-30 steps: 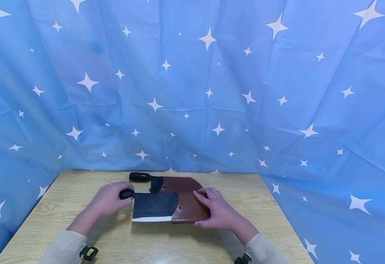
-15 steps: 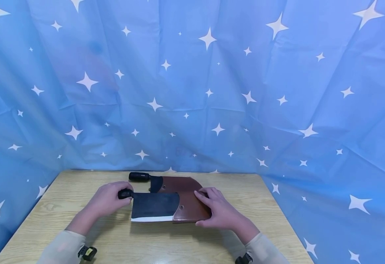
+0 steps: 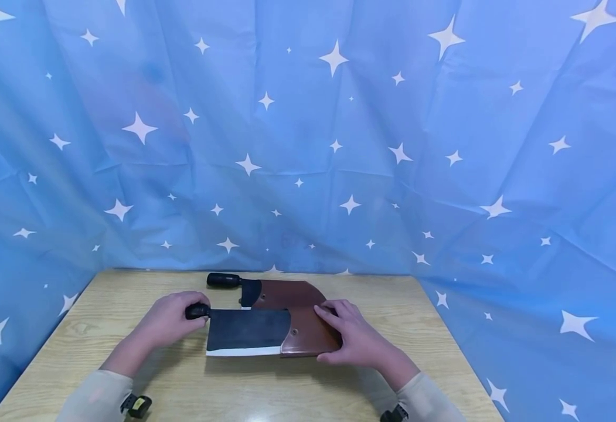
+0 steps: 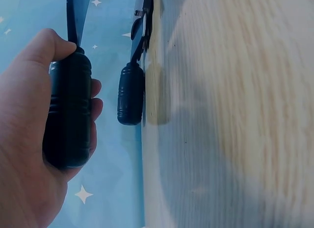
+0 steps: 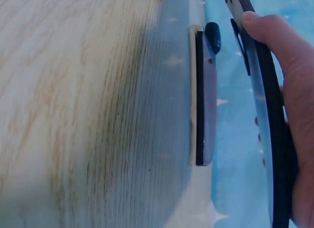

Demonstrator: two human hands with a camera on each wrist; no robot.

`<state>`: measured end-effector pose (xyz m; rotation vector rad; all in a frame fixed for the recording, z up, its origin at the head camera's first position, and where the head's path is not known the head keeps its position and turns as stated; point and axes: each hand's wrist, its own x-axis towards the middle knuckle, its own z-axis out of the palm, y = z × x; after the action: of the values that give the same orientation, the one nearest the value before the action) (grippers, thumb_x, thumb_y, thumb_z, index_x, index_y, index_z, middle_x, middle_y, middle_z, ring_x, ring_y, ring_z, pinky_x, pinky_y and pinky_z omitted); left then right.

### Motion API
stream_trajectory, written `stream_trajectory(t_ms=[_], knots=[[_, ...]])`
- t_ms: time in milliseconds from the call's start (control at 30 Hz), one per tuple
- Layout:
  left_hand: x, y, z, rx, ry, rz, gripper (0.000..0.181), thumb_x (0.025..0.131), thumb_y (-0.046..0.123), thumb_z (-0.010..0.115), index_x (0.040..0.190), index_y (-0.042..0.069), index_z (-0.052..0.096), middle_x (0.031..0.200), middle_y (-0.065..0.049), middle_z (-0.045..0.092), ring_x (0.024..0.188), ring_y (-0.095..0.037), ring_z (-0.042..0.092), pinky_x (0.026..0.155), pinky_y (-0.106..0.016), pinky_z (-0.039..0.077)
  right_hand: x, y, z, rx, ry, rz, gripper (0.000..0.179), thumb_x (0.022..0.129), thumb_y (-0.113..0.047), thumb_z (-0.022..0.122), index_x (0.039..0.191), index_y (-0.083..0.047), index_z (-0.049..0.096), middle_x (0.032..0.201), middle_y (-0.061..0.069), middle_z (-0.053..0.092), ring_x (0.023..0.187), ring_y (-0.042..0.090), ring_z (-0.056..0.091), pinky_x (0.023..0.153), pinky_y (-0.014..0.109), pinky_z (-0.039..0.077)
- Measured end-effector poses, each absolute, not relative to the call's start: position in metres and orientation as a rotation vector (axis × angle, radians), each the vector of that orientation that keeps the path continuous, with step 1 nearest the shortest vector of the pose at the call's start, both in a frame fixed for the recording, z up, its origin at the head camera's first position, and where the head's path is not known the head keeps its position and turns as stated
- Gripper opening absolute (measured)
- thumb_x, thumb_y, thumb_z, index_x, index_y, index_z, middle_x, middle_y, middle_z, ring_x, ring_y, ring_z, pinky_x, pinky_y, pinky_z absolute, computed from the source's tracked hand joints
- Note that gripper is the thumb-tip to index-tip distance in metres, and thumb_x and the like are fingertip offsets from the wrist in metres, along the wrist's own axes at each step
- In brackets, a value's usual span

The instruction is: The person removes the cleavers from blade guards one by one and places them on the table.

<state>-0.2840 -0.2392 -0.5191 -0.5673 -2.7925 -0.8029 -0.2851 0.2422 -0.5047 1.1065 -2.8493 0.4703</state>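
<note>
My left hand (image 3: 170, 318) grips the black ridged handle (image 4: 69, 110) of a cleaver (image 3: 245, 328). Its dark blade, with a bright edge toward me, is partly inside a brown leather sheath (image 3: 308, 335); the blade's far portion is hidden there. On the right, my right hand (image 3: 354, 335) holds the sheath's closed end, thumb on the near edge and fingers over the far one. Cleaver and sheath are raised off the table, as both wrist views show. Behind them lies a second cleaver with a black handle (image 3: 223, 280), its blade mostly covered by another brown sheath (image 3: 286, 293).
The light wood table (image 3: 128, 293) reaches back to a blue curtain (image 3: 308, 146) printed with white stars. The second sheathed cleaver lies near the table's back edge. A black strapped device (image 3: 138, 405) sits at my left wrist.
The hands have drawn slightly apart, the left hand leftward and the right hand rightward. A longer stretch of blade now shows outside the sheath. The cleaver behind stays put.
</note>
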Motion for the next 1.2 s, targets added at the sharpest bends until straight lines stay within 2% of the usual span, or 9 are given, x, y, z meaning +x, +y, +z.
stream_trajectory(t_ms=[267, 600, 1200], knots=[[-0.283, -0.246, -0.525, -0.561, -2.786, -0.815, 0.029, 0.092, 0.027, 0.085, 0.120, 0.018, 0.080, 0.111, 0.005, 0.077, 0.095, -0.017, 0.069, 0.083, -0.049, 0.057, -0.284, 0.245, -0.505, 1.108, -2.802, 0.471, 0.107, 0.084, -0.059, 0.092, 0.170, -0.017, 0.046, 0.164, 0.012, 0.048, 0.150, 0.032, 0.041, 0.117, 0.061, 0.043], [-0.281, -0.251, -0.525, -0.564, -2.791, -0.815, 0.028, 0.093, 0.029, 0.086, 0.119, 0.021, 0.080, 0.113, 0.005, 0.077, 0.095, -0.017, 0.070, 0.082, -0.049, 0.057, -0.282, 0.248, -0.509, 1.095, -2.797, 0.487, 0.106, 0.083, -0.059, 0.093, 0.170, -0.016, 0.047, 0.163, 0.010, 0.048, 0.148, 0.030, 0.042, 0.117, 0.059, 0.045], [-0.280, -0.264, -0.532, -0.542, -2.822, -0.795, 0.029, 0.092, 0.027, 0.085, 0.119, 0.017, 0.080, 0.112, 0.005, 0.077, 0.096, -0.018, 0.068, 0.084, -0.048, 0.057, -0.283, 0.269, -0.516, 1.042, -2.846, 0.462, 0.107, 0.084, -0.062, 0.092, 0.168, -0.012, 0.049, 0.162, 0.009, 0.050, 0.149, 0.033, 0.044, 0.117, 0.060, 0.045]])
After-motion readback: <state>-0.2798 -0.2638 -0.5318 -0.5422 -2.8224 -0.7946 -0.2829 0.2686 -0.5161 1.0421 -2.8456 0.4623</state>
